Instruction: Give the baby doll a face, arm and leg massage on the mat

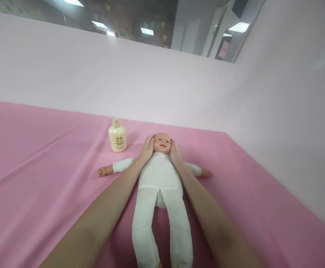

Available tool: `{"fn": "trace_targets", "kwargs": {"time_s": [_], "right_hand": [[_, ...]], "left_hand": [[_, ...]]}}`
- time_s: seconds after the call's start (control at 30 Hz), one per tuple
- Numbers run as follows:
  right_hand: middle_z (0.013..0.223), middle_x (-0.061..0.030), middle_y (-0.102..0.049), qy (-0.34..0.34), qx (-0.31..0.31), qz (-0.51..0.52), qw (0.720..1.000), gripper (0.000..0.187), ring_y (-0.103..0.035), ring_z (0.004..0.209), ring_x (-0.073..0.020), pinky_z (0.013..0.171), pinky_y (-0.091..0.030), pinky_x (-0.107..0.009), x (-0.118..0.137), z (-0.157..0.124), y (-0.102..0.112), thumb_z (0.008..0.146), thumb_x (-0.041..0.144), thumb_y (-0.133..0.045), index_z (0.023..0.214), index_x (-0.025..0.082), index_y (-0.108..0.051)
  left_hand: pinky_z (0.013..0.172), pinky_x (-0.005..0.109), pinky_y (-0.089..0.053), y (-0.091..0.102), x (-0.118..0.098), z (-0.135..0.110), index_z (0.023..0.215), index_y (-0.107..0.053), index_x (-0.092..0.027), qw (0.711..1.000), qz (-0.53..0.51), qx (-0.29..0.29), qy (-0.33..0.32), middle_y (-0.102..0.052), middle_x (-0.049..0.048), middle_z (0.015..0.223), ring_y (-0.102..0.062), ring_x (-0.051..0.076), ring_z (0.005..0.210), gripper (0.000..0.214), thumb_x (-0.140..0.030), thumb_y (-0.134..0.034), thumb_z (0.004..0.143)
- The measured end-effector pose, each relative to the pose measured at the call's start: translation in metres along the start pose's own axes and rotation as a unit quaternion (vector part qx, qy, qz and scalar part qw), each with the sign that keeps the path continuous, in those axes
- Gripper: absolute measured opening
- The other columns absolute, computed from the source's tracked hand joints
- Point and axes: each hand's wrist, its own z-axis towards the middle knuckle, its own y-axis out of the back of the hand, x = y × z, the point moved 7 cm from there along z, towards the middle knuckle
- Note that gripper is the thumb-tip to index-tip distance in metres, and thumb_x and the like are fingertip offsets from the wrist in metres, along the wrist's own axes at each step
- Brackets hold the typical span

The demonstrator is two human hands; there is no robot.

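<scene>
A baby doll (160, 171) with a bare plastic head and a white cloth body lies face up, its arms spread out and its legs pointing towards me. My left hand (148, 148) lies along the left side of the doll's head, open, with the fingers stretched out flat against it. On the opposite side, my right hand (176, 149) is also open and rests its extended fingers against the head. Both thumbs are hard to make out. My forearms run along either side of the doll's body and partly cover its upper arms.
A cream pump bottle (118, 137) with a dark printed label stands to the left of the doll's head. Pink cloth (53, 156) with several creases covers the table. White walls (151, 85) rise behind and to the right, with a window (134, 22) above.
</scene>
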Motion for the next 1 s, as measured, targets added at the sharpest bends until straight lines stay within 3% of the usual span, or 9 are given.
{"fn": "trace_targets", "kwargs": {"time_s": [0.27,0.47,0.6,0.83,1.0], "right_hand": [[0.131,-0.0049,-0.058,-0.006,0.012,0.03,0.999,0.048,-0.051,0.124,-0.0183,0.109,-0.036,-0.037,0.002,-0.002,-0.003,0.093,0.053,-0.035,0.126,0.024,-0.053],[0.14,-0.0087,-0.051,-0.005,0.075,0.077,0.994,0.06,-0.05,0.127,-0.0201,0.107,-0.041,-0.036,0.009,-0.005,-0.013,0.086,0.054,-0.053,0.135,0.022,-0.043],[0.142,-0.0101,-0.048,-0.015,0.079,0.08,0.994,0.069,-0.048,0.13,-0.0212,0.108,-0.041,-0.036,0.01,-0.006,-0.014,0.08,0.05,-0.063,0.138,0.023,-0.039],[0.14,-0.0095,-0.05,0.001,0.081,0.067,0.994,0.077,-0.05,0.127,-0.0209,0.108,-0.041,-0.038,0.01,-0.008,-0.012,0.076,0.048,-0.068,0.141,0.024,-0.035],[0.139,-0.0082,-0.051,0.009,0.074,0.05,0.996,0.065,-0.048,0.129,-0.0191,0.11,-0.037,-0.035,0.011,-0.007,-0.012,0.085,0.054,-0.055,0.139,0.023,-0.038]], "left_hand": [[0.115,0.037,-0.029,-0.001,0.004,0.0,0.132,-0.047,-0.026,0.999,-0.016,0.011,0.031,-0.045,0.0073,0.14,-0.039,0.019,0.134,0.045,-0.048,-0.044,0.093],[0.115,0.037,-0.029,-0.001,0.003,0.001,0.131,-0.047,-0.025,1.0,-0.011,0.013,0.021,-0.046,0.0088,0.139,-0.04,0.02,0.134,0.047,-0.048,-0.049,0.09],[0.114,0.038,-0.03,-0.001,0.001,0.0,0.13,-0.046,-0.025,1.0,-0.007,0.014,0.018,-0.045,0.0091,0.139,-0.04,0.02,0.133,0.047,-0.047,-0.05,0.09],[0.113,0.04,-0.031,-0.002,0.0,-0.002,0.133,-0.043,-0.026,1.0,0.005,0.018,0.018,-0.042,0.0093,0.141,-0.039,0.023,0.134,0.052,-0.046,-0.055,0.087],[0.115,0.039,-0.029,-0.001,-0.002,-0.001,0.132,-0.045,-0.024,1.0,0.011,0.015,0.009,-0.044,0.0094,0.14,-0.039,0.022,0.134,0.05,-0.046,-0.053,0.088]]}}
